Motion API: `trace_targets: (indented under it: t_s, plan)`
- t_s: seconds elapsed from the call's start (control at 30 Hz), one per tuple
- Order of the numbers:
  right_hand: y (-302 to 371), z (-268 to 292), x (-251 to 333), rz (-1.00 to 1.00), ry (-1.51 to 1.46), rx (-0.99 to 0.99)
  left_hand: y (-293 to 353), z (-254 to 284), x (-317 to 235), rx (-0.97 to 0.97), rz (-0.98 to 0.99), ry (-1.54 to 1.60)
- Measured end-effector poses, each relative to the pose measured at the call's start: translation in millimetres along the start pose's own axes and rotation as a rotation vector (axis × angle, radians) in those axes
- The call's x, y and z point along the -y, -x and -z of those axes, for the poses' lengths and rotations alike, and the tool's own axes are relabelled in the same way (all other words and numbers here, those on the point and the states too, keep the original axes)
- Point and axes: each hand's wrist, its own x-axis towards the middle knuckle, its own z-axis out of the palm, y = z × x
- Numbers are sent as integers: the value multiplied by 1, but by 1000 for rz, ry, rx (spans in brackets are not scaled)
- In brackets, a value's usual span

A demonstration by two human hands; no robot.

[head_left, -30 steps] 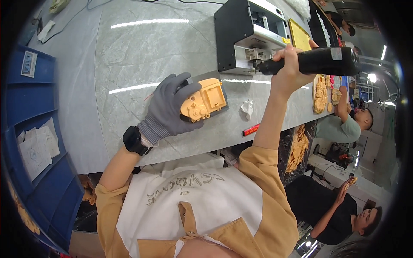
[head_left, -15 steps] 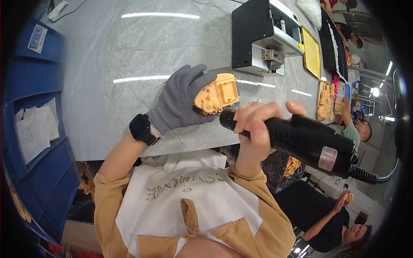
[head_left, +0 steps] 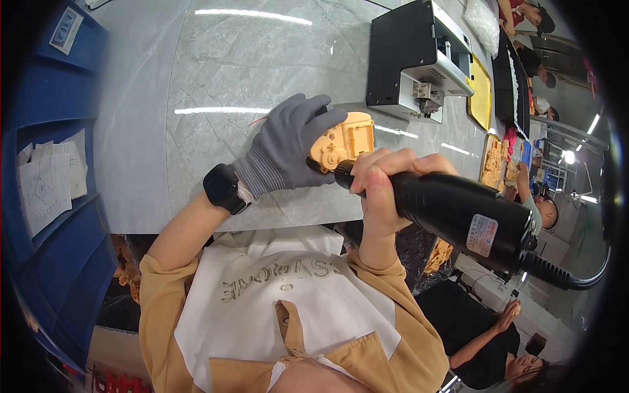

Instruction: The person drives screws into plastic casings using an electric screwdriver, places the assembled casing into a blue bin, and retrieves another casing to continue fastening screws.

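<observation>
In a grey glove, my left hand (head_left: 288, 144) grips an orange plastic housing (head_left: 357, 136) with a square recess and round molded bosses. Bare fingers of my right hand (head_left: 386, 183) wrap around a black electric screwdriver (head_left: 458, 213), its cord trailing off to the right. The screwdriver's nose meets the near edge of the housing, just beside my gloved fingers. Its bit is hidden there. A thin red wire (head_left: 257, 122) sticks out behind the glove.
A black and silver machine (head_left: 403, 62) stands at the back right, with a yellow tray (head_left: 481, 95) beyond it. Blue shelving (head_left: 56, 118) holding papers (head_left: 46, 187) lines the left. Two co-workers sit at right, one in black (head_left: 452, 314). More orange parts (head_left: 493, 162) lie along the bench.
The screwdriver has come closer against the housing, its bit no longer showing. Both hands and the housing appear slightly farther right as the view shifts.
</observation>
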Motion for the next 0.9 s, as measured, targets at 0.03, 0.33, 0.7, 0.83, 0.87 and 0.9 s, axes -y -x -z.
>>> trace_targets:
  t_s: [0.03, 0.33, 0.7, 0.83, 0.87, 0.9]
  plan:
    - [1, 0, 0, 1, -1, 0, 0, 0, -1, -1, 0, -1]
    - [0, 13, 9, 40, -52, 69, -1, 0, -1, -2, -16, 5]
    - [-101, 100, -46, 159, 403, -526, -3, 1, -3, 63, -5, -17]
    - [-86, 93, -37, 62, 303, -499, -1, 5, -3, 96, 41, -67]
    - [-78, 88, -31, 19, 270, -481, 0, 5, -3, 76, 21, -62]
    - [-67, 85, -25, 39, 144, -497, -1, 4, -2, 55, 3, -56]
